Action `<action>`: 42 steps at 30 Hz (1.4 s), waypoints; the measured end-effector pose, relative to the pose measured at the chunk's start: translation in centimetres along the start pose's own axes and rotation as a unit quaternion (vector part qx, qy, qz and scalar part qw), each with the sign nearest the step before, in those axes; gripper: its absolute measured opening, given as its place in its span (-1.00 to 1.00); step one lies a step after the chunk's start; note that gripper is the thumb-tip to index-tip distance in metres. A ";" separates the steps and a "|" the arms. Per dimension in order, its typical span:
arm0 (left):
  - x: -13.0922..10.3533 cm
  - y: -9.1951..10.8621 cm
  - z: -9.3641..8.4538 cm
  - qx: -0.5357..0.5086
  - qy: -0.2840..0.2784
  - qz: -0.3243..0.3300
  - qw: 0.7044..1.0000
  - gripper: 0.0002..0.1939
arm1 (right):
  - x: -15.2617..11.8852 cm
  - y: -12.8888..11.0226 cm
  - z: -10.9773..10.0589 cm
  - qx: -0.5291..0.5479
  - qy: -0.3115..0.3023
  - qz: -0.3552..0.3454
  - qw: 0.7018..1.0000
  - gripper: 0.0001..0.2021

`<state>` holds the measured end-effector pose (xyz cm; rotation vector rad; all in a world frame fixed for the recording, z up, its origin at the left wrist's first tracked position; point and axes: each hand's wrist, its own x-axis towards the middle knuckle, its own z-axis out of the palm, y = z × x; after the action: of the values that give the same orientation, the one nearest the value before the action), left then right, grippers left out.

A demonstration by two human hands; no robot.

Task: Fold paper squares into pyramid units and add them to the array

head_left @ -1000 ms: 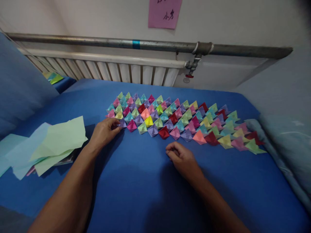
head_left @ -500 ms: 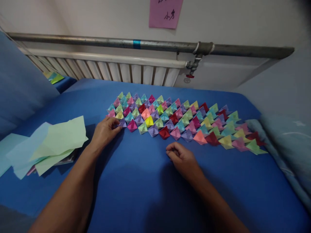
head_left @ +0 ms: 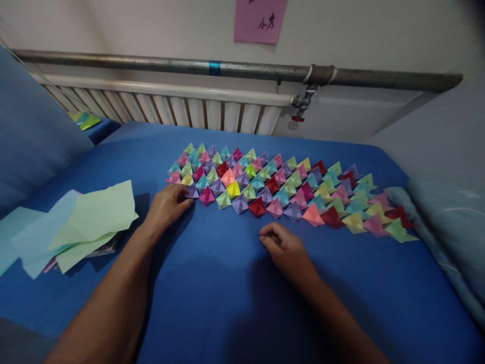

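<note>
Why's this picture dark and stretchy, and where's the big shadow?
Head view: dim light, black top-right corner; left forearm looks stretched, probably by a wide lens; soft-edged shadow on the blue sheet below the right hand; folded papers slightly soft.

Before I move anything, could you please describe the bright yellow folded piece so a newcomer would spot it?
Below the white radiator, a band of folded papers crosses the blue cloth. In its left half, look just behind the gap between a pale green piece and a purple piece in the nearest row. The bright yellow piece is more vivid than the pale yellow ones.
</note>
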<state>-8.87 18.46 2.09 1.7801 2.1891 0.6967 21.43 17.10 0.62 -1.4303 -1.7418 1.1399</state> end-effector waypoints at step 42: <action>-10.9 4.0 1.2 0.032 -0.078 0.066 0.994 -0.84 | -1.8 0.1 2.1 -0.264 0.037 -0.204 0.942 -0.84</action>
<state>-2.39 8.78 1.77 1.9552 2.0286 0.5004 20.15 14.85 -0.31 -1.2773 -2.2567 0.4070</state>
